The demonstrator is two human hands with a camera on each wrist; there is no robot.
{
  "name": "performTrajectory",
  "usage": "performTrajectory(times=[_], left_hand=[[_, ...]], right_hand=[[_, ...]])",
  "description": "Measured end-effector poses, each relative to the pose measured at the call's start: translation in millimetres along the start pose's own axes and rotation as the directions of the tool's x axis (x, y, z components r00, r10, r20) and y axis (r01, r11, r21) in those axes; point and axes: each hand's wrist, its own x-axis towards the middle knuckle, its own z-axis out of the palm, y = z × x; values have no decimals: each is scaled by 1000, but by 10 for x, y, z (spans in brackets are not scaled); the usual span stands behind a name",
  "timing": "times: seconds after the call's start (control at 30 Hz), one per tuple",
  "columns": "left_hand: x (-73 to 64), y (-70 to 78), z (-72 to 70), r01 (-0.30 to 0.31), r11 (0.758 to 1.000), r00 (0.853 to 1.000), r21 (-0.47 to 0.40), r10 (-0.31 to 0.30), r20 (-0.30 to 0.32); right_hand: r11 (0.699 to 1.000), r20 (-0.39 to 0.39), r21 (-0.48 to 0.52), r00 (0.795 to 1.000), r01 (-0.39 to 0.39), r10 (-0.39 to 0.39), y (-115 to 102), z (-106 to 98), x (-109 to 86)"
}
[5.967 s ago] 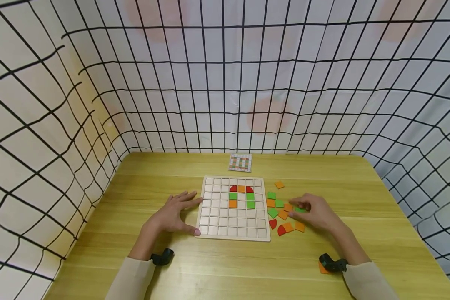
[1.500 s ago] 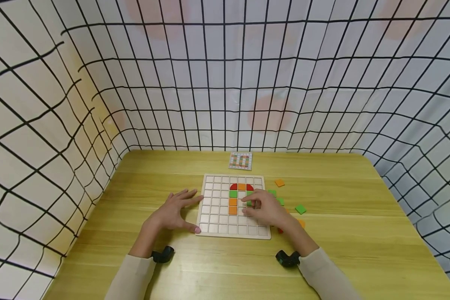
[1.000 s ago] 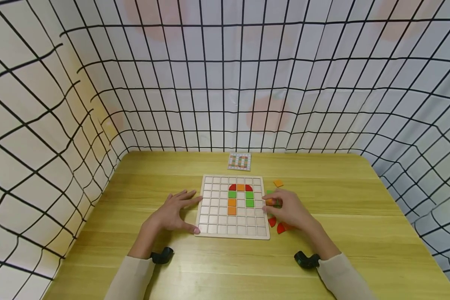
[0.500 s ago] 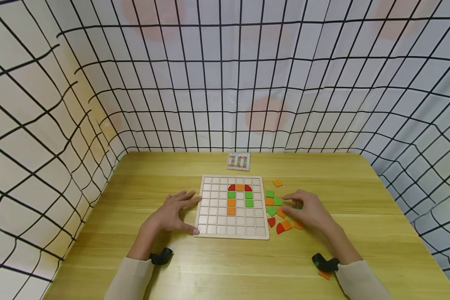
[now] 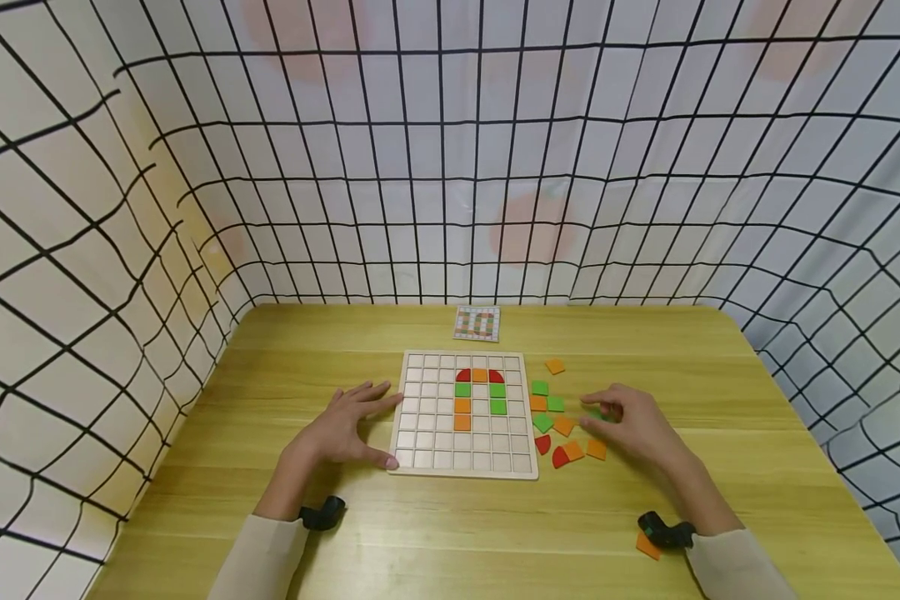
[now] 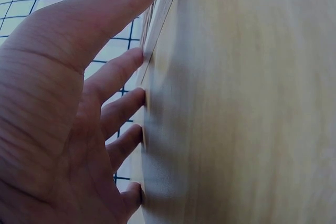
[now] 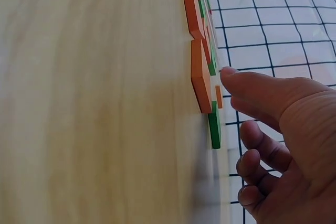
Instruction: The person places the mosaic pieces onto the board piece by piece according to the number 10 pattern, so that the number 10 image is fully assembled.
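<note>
A square wooden grid board (image 5: 495, 458) lies mid-table. Red quarter-circles, green squares and orange squares fill part of its grid in an arch shape. My left hand (image 5: 345, 425) is spread along the board's left side, with the thumb at the lower-left corner and a fingertip on the edge. Over the right end of the loose tiles hovers my right hand (image 5: 630, 421), thumb and index finger apart and the other fingers bent. Nothing shows between them. Just below, a green tile (image 7: 214, 125) lies on the table, near an orange tile (image 7: 200, 77).
Loose tiles are scattered right of the board, including a red quarter-circle (image 5: 543, 444) and a green square (image 5: 540, 387). One orange tile (image 5: 648, 546) lies under the right wrist camera. Behind the board is a small pattern card (image 5: 477, 323). Netting over white cloth surrounds the table (image 5: 330, 333).
An orange tile has been added to the board's left column. My right hand has gone from the board back to the loose tiles on the right. My left hand stays put.
</note>
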Motion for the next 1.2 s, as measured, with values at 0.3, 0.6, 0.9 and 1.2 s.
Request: performTrajectory(times=[0.3, 0.6, 0.9, 1.2], left_hand=[[2, -12, 7, 7, 1000, 1000, -3, -7, 4], [1, -7, 1, 10, 1000, 1000, -8, -9, 3], [3, -13, -6, 3, 1000, 1000, -10, -3, -2], [5, -25, -1, 6, 1000, 1000, -10, -6, 2]], right_hand=[[1000, 15, -16, 1000, 23, -22, 81, -3, -52], [996, 37, 30, 996, 79, -80, 179, -13, -148], [993, 102, 74, 990, 92, -99, 231, -31, -253], [986, 109, 65, 982, 150, -157, 277, -38, -263]])
